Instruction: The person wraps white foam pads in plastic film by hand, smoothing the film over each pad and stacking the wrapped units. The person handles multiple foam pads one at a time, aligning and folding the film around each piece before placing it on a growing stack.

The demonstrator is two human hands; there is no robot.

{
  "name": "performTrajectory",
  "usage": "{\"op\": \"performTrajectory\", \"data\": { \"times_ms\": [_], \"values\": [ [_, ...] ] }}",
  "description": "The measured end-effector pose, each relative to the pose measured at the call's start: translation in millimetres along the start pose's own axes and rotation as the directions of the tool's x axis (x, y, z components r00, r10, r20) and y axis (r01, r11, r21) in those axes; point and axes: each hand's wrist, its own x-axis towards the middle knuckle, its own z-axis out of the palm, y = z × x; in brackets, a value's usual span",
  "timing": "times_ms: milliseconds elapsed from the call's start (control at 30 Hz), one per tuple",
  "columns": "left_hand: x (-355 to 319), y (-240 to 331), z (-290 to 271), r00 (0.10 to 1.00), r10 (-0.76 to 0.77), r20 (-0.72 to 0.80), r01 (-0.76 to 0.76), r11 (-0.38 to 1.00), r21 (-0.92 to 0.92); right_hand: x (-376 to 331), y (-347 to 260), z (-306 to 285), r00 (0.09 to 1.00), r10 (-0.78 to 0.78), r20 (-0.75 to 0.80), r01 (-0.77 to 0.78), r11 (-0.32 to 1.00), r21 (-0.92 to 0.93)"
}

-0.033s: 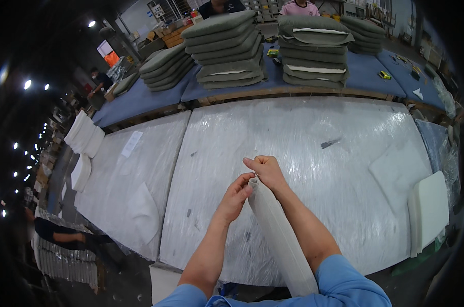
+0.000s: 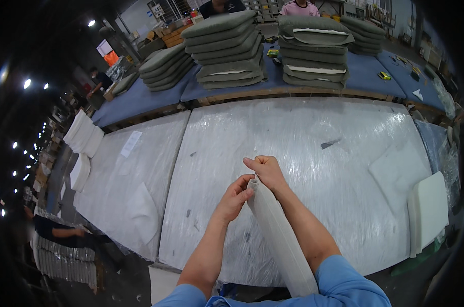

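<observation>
Two hands (image 2: 237, 197), one fabric roll (image 2: 280, 238), four cushion stacks (image 2: 227, 51).

Across the middle of my frame lay a plastic-wrapped white work table (image 2: 303, 133). Behind it, along the top, a blue-covered bench (image 2: 365, 71) carried stacks of grey-green cushions (image 2: 227, 48). Ceiling lamps (image 2: 91, 23) glowed at upper left, over dim floor.

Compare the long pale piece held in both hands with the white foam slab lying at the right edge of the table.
The pale fabric piece is long and narrow; the white foam slab is broad and blocky. The fabric piece is gripped at its far end by the left hand and right hand; the slab lies untouched, partly over the table edge. The fabric looks greyer, the slab whiter. Both are light-coloured.
</observation>
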Motion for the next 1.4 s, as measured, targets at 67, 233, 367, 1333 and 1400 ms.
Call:
{"op": "performTrajectory", "data": {
  "times_ms": [67, 233, 367, 1333, 1400],
  "values": [
    [2, -1, -16, 0.998, -0.004, 0.057, 0.001, 0.999, 0.053, 0, -1, 7, 1.0, -0.016, -0.017, 0.016, 1.0, -0.004],
    [7, 15, -40, 0.997, -0.002, 0.082, -0.003, 0.998, 0.061, -3, 0, 12, 0.98, -0.145, -0.134, 0.139, 0.989, -0.048],
    [11, 14, -27, 0.984, -0.074, 0.16, 0.063, 0.995, 0.073, -7, -4, 13, 0.952, -0.191, -0.239, 0.174, 0.981, -0.09],
    [4, -21, 7, 0.979, 0.122, -0.16, -0.101, 0.985, 0.137, -3, -10, 0, 0.859, -0.325, -0.395, 0.243, 0.939, -0.243],
    [4, -31, 9, 0.968, 0.068, -0.243, -0.052, 0.996, 0.072, -2, -10, 1, 0.849, -0.348, -0.398, 0.263, 0.931, -0.253]
  ]
}}
